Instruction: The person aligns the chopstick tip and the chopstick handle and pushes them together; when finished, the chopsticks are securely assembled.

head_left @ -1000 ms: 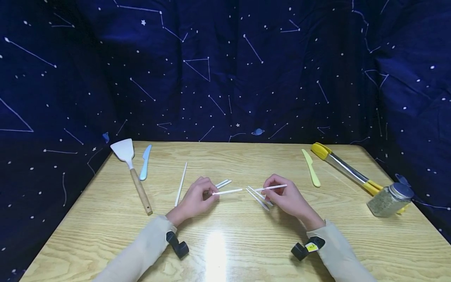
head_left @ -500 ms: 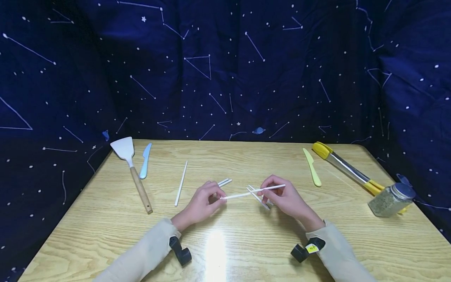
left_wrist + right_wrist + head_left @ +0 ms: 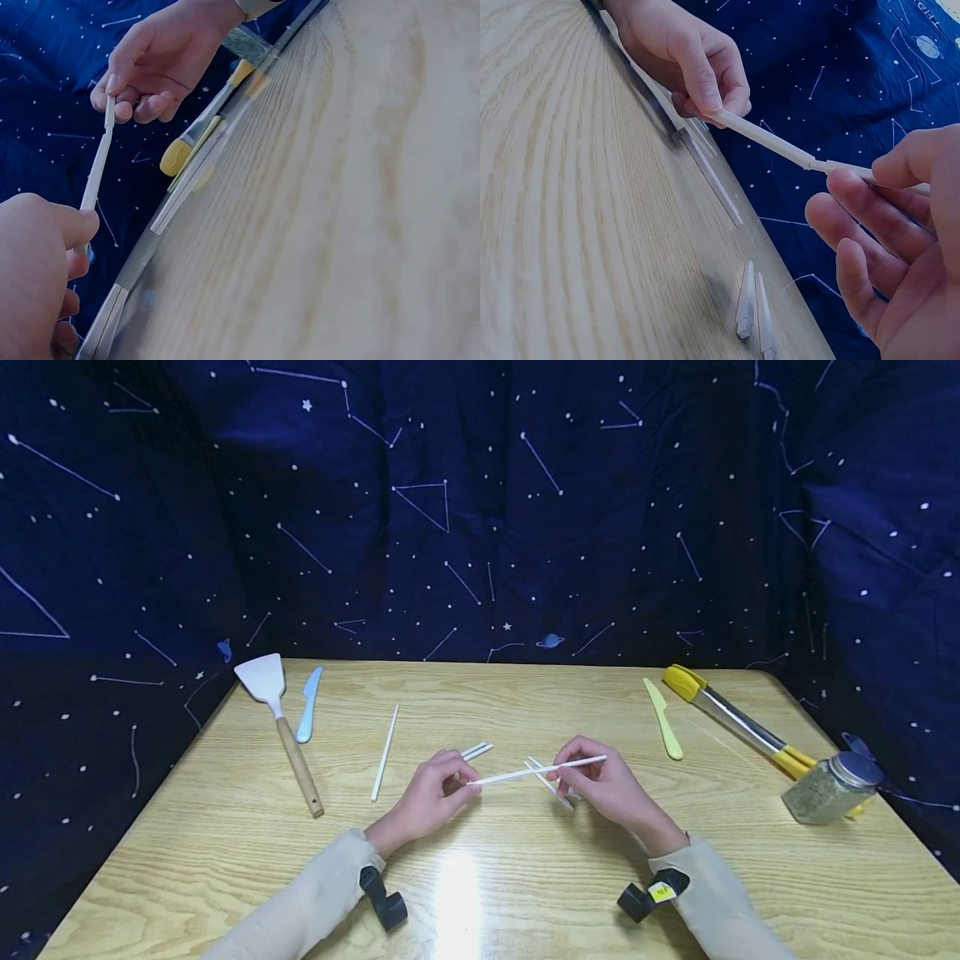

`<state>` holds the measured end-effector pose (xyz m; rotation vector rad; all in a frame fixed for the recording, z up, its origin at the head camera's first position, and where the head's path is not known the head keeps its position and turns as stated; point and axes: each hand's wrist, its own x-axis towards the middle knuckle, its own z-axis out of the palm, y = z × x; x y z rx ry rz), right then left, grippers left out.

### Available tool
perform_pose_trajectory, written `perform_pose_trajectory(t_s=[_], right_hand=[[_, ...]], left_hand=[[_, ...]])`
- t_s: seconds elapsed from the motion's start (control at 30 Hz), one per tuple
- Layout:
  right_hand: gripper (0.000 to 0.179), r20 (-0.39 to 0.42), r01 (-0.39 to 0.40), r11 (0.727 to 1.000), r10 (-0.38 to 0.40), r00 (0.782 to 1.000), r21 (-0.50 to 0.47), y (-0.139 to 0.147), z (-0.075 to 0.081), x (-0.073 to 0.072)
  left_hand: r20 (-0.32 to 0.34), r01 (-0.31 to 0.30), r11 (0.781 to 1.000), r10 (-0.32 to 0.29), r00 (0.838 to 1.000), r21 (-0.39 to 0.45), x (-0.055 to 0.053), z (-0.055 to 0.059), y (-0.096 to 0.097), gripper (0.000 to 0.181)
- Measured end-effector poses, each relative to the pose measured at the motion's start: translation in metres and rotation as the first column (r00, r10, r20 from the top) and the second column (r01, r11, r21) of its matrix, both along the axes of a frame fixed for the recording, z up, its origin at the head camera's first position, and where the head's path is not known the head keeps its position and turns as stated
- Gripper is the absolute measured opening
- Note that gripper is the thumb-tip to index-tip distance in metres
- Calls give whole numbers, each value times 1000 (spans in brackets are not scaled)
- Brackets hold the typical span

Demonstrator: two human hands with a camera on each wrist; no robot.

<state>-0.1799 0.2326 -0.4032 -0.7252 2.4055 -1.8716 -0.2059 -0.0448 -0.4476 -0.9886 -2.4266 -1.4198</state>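
Note:
My left hand (image 3: 435, 789) pinches a white chopstick half (image 3: 769, 140) between thumb and fingertips. The other chopstick half (image 3: 847, 170) is pinched by my right hand (image 3: 600, 781), its lower fingers loosely bent. Above the table the two halves meet end to end, with a narrow neck showing at the joint in the right wrist view. Two loose chopstick pieces (image 3: 477, 750) lie just beyond my left fingers. Two more pieces (image 3: 547, 782) lie below my right hand, partly hidden by it. A long white chopstick (image 3: 386, 752) rests left of my left hand.
On the wooden table's left lie a white spatula (image 3: 264, 678) with a wooden handle and a blue knife (image 3: 309, 706). To the right are a yellow-green knife (image 3: 663, 718), yellow-tipped tongs (image 3: 738, 718) and a glass jar (image 3: 828, 787) of dried herbs. A starry dark blue cloth (image 3: 480, 527) hangs behind.
My left hand has moved right, bringing its chopstick half from apart into line with the right one, end to end. Over the last half second both hands stay nearly in place.

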Motion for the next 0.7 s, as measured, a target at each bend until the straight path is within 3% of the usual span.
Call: perform_pose_trajectory(t_s=[0.2,0.4,0.7], right_hand=[[6,27,-18,999,17,999,28,2,1,0],[7,67,-56,996,52,996,64,5,6,2],[11,74,-101,995,101,992,-8,7,9,3]], left_hand=[[-14,14,1000,-14,1000,-2,2,1,0,5],[-81,54,998,-55,995,-12,1,-1,2,5],[-19,81,997,-81,997,15,5,1,3,5]])
